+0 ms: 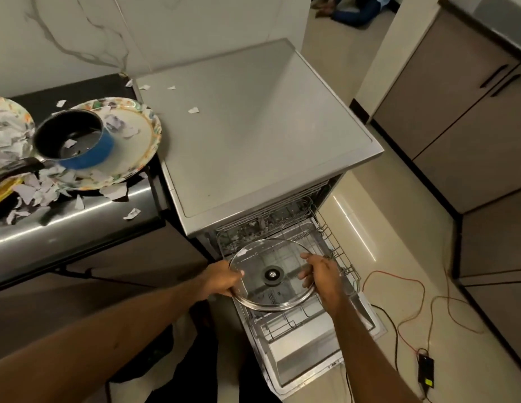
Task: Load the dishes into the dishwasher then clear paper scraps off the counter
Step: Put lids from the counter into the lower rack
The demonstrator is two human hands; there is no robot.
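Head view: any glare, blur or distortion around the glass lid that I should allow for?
In the head view the round clear glass lid is sharp, held by the left hand and right hand; the blue saucepan at the left looks soft; light glares off the steel counter front; wide-angle bending bows the grey dishwasher top.

A white wall [64,33] veined with grey marble stands at the far left, taupe cabinets [445,126] with black bar handles line the right, and the glossy cream floor [404,228] between them carries a bright streak of reflected light [354,228] and, nearer, loose orange and black cables [394,274].
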